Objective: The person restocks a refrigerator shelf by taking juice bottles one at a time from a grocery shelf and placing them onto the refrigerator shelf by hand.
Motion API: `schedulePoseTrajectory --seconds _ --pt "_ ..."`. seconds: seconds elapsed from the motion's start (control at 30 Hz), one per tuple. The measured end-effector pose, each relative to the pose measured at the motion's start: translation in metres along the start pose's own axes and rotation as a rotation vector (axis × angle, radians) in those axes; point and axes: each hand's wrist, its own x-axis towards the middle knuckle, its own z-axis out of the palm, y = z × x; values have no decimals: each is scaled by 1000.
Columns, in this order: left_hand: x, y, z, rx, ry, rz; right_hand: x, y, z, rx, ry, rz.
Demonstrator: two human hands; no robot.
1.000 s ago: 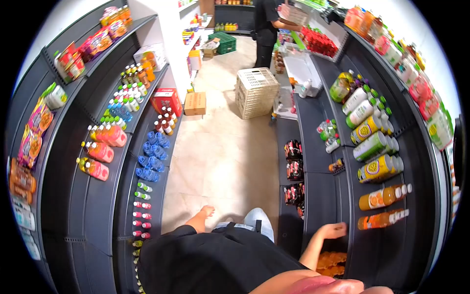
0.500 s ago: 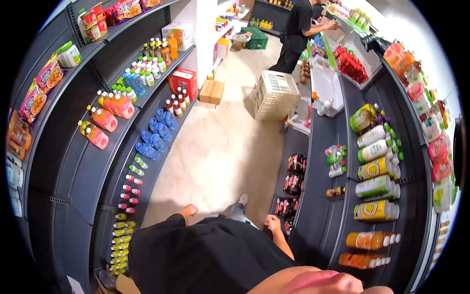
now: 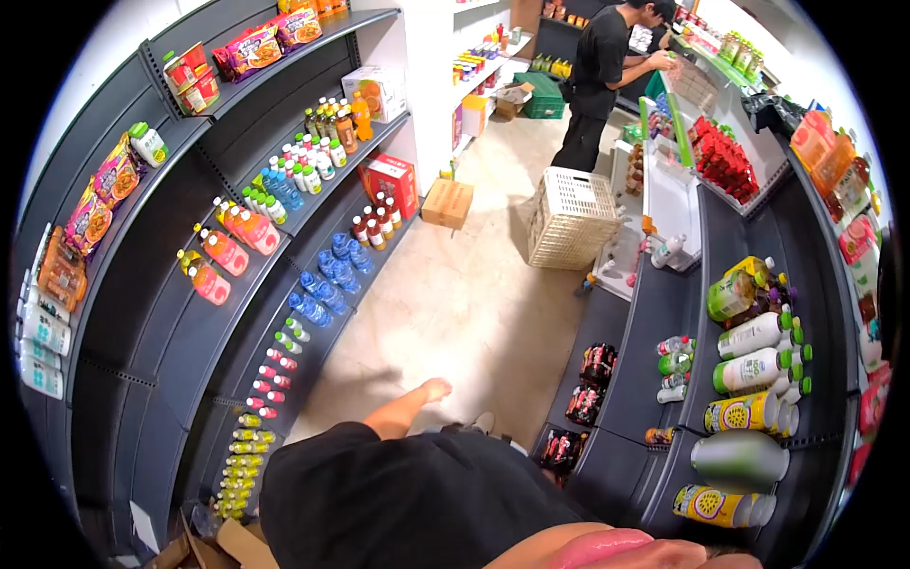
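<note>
Head: left hand [image 3: 435, 390], glossy floor [image 3: 431, 318]

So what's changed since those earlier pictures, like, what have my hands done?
Your left hand has swung forward and inward over the floor, with nothing visible in it. Your right hand has left the view, so I can't tell whether it holds anything. The view has turned left, and the orange drink bottles at right have dropped out. The white crate and cardboard box stand where they were.

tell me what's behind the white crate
A co-worker in black stands behind the crate, legs showing above its top edge. The feet are covered, as is anything low down there.
</note>
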Motion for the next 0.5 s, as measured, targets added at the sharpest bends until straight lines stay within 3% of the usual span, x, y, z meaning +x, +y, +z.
schedulePoseTrajectory --seconds 0.03,0.1,0.17,0.23,0.37,0.5 --pt "-12 36 10 15 5 -142 17 -6 -15 64 -20 -11" --pt "-9 80 24 -276 -32 -168 52 -25 -48 236 6 62" --pt "0 115 24 -381 -31 -140 88 -65 -71 259 242 303" --pt "5 140 18 -318 15 -72 131 -73 -104 286 262 188" --pt "15 176 -7 -540 48 0 183 -107 -154 267 258 170" --pt "25 157 -36 -225 195 43 228 -96 -159 232 202 251"
